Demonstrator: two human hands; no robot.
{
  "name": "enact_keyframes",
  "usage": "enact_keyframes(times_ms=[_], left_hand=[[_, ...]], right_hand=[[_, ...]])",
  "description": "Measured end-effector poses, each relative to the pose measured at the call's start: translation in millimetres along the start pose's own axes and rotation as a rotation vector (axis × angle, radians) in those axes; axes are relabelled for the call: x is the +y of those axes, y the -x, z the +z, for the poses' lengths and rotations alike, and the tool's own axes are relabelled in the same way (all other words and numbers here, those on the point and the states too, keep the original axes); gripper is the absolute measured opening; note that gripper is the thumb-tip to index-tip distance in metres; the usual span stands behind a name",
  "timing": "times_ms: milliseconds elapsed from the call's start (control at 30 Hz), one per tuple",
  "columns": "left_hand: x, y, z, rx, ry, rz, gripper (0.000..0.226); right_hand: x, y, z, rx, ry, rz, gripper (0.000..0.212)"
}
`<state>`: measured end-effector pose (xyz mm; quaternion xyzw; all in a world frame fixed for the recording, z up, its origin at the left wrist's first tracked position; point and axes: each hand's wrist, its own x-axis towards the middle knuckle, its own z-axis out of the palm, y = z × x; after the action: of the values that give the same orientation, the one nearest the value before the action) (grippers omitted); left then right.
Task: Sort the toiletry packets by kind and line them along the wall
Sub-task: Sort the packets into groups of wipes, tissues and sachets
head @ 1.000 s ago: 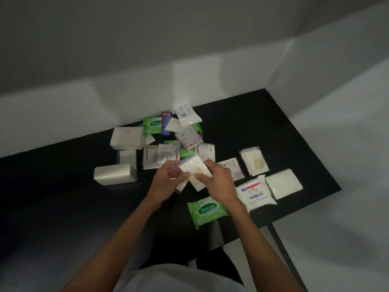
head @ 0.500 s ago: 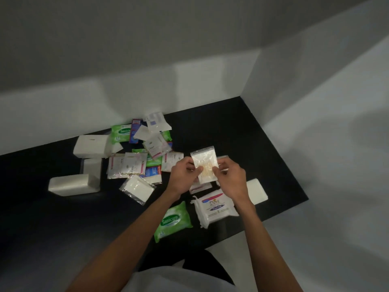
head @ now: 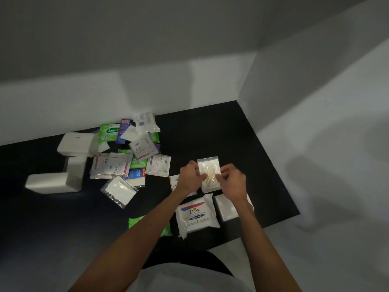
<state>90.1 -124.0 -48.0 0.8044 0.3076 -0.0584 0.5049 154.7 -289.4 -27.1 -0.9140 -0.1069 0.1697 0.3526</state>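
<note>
Sorting barely begun — left hand [head: 190, 175] & right hand [head: 231, 180], each grip pinched on the clear swab bag [head: 208, 165] over the bench [head: 210, 133]; unsorted pile [head: 139, 148] at 9 o'clock. Next, prob.: set it by wall [head: 168, 91], 12 o'clock.

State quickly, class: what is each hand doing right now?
Left hand: pinches the swab bag at its left edge.
Right hand: pinches the same bag's right edge.

clear packet [head: 208, 173] between 2 hands
</note>
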Motion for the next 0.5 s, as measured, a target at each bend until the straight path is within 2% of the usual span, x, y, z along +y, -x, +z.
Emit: enact_keyframes(times_ms=[167,433,500], left_hand=[[-1.3,-3.6,5.0,0.030,-0.057,-0.018,0.051],[-2.2,-4.8,8.9,0.055,-0.127,-0.014,0.068],[-3.7,-4.2,10.1,0.060,-0.141,0.013,0.066]], right_hand=[[10.9,-7.3,7.8,-0.046,0.004,-0.012,0.025],[12.8,-11.3,9.2,-0.070,0.070,-0.005,0.033],[14.1,-11.4,11.1,-0.071,0.063,0.001,0.036]])
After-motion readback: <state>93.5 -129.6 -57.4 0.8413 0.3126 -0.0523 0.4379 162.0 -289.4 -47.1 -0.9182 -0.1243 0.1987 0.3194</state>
